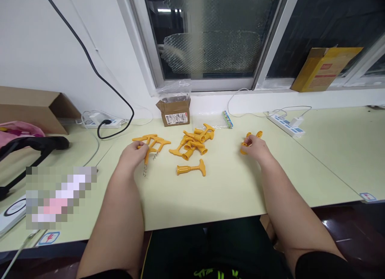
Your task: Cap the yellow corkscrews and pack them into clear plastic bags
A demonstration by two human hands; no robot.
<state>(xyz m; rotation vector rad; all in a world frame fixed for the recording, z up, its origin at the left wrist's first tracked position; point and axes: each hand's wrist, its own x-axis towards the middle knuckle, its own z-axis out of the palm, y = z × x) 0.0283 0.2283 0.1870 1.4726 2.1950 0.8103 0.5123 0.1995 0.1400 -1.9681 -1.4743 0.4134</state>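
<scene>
My left hand (132,153) is closed on the yellow handle of a corkscrew (146,160), whose metal spiral points down toward the table. Several more yellow T-handled corkscrews (162,143) lie just beyond those fingers. On the right, my right hand (257,149) pinches a yellow plastic sleeve (244,149), partly hidden by the fingers. Another yellow sleeve (259,133) is right behind that hand. Between my hands lies a pile of yellow corkscrews with sleeves (194,142). Nearer to me, a single sleeved corkscrew (191,168) rests on its side.
Against the wall stand an open cardboard box (177,113) and a clear plastic bag (210,121). Power strips lie at the right (285,125) and left. A black cable (87,54) hangs at left, near a black curved object (36,146) and a large carton (27,104).
</scene>
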